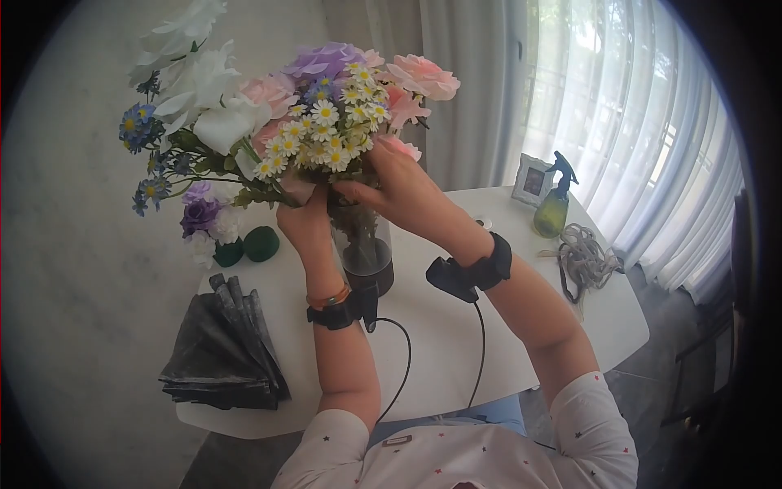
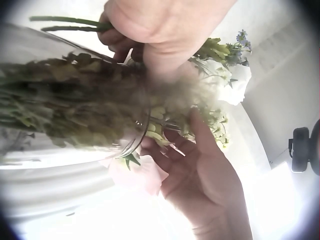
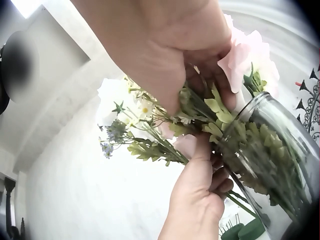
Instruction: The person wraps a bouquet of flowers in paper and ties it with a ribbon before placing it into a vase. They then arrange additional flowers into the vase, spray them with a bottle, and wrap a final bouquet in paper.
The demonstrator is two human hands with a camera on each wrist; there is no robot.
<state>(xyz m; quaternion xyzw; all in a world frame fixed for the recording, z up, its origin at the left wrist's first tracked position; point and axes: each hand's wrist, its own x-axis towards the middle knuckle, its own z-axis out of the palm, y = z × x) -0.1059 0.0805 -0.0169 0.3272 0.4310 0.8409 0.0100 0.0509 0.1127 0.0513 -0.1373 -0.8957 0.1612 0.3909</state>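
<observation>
A glass vase [image 1: 380, 242] with a dark lower part holds a bouquet of pink roses [image 1: 423, 77], a purple rose [image 1: 323, 59] and small white daisies [image 1: 322, 130]. My left hand [image 1: 305, 224] grips green stems [image 3: 242, 204] just outside the vase mouth, their cut ends poking out below the fingers. Large white flowers [image 1: 191, 94] and blue daisies [image 1: 137, 126] lean out to the left above it. At the rim, my right hand [image 1: 401, 186] curls round the stems and leaves under the white daisies, thumb in front and fingers behind. Leafy stems [image 2: 65, 100] fill the vase.
On the white table [image 1: 440, 359] lie folded black sheets [image 1: 220, 350] at the left. Purple and white flowers [image 1: 202, 218] and green foam rounds [image 1: 261, 244] sit behind them. A spray bottle [image 1: 551, 210], a picture frame [image 1: 531, 179] and grey ribbon [image 1: 585, 259] are at right.
</observation>
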